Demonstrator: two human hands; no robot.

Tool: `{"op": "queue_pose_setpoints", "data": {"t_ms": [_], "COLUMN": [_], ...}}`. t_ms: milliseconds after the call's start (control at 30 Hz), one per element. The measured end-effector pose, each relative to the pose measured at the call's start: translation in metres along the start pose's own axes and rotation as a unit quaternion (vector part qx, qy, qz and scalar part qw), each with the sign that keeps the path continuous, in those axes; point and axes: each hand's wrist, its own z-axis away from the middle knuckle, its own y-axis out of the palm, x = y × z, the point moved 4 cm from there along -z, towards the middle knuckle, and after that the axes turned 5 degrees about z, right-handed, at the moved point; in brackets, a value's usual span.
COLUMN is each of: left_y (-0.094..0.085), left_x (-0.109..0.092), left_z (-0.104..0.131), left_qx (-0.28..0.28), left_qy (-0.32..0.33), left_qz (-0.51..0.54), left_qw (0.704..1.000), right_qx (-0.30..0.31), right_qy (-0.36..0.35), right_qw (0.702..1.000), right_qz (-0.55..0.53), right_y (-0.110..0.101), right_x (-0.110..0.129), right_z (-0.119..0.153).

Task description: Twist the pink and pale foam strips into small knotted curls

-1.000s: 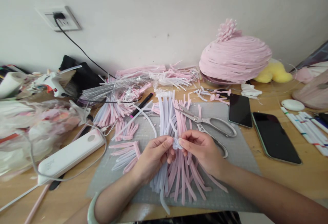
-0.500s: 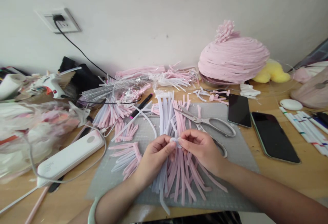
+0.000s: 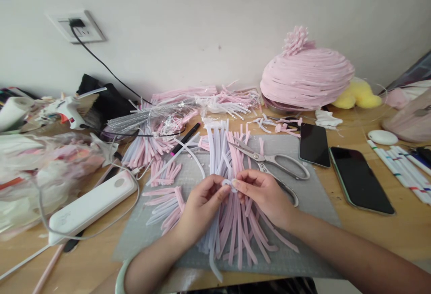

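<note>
Between the fingertips of my left hand [image 3: 209, 197] and my right hand [image 3: 266, 193] is a small coiled lavender pipe cleaner [image 3: 227, 182]. Both hands pinch it, one from each side, above the middle of the mat. Under them lie long pink pipe cleaners [image 3: 239, 235] fanned toward me, and pale lavender pipe cleaners [image 3: 217, 152] side by side to their left. Metal scissors [image 3: 262, 157] rest just beyond my right hand, blades over the pink strands. Bent pink and lavender pieces [image 3: 168, 206] lie left of my left hand.
A grey cutting mat [image 3: 134, 240] covers the wooden table's middle. On the left are a white power bank [image 3: 94, 206] with cable, plastic bags [image 3: 40, 173] and a glue gun [image 3: 69, 112]. Two phones [image 3: 360, 179], markers [image 3: 400, 175] and a pink fuzzy dome [image 3: 306, 78] stand right.
My fingers have shifted slightly around the small lavender coil, with the left fingertips a little higher. Everything else on the table looks the same.
</note>
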Motion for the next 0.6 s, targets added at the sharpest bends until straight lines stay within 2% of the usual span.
{"op": "queue_pose_setpoints", "data": {"t_ms": [100,233,600], "left_y": [0.001,0.0018,0.0036], "left_x": [0.0039,0.0056,0.0033], "left_z": [-0.0012,-0.0015,0.0015], "left_qx": [-0.015,-0.013,0.011], "left_qy": [-0.034,-0.038,-0.036], "left_qz": [0.06,0.094,0.046], "left_qw": [0.998,0.995,0.998], "right_qx": [-0.015,-0.033,-0.067], "right_qy": [0.003,-0.01,-0.021], "right_qw": [0.999,0.998,0.997], "right_qz": [-0.036,-0.048,0.012], "right_y": [0.0026,0.0037,-0.0014], "right_x": [0.0001,-0.0006,-0.0053], "right_z": [-0.0006,-0.001,0.0]}}
